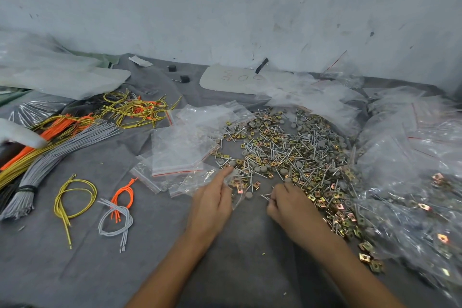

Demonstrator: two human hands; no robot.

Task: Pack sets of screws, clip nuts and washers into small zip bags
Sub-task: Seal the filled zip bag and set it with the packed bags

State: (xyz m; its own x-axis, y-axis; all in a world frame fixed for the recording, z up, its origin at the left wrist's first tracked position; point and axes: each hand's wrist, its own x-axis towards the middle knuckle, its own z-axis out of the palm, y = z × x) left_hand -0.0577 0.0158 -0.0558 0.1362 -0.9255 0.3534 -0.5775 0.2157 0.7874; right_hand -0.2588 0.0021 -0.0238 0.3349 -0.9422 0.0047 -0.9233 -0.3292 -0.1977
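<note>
A big loose heap (295, 150) of silver screws, brass clip nuts and grey washers covers the grey cloth at centre right. My left hand (215, 197) holds a small clear zip bag (237, 187) with clip nuts inside, its forefinger stretched toward the heap. Just right of it, my right hand (285, 200) is curled, pinching a few screws (266, 197) at the heap's near edge. A stack of empty zip bags (180, 150) with red seal lines lies left of the heap.
Filled bags (412, 182) pile up along the right side. Bundles of grey, orange and yellow wires (50, 142) lie at the left, with small wire sets (75, 197) nearer me. A white board (230, 80) and crumpled plastic sheets (50, 67) sit by the wall.
</note>
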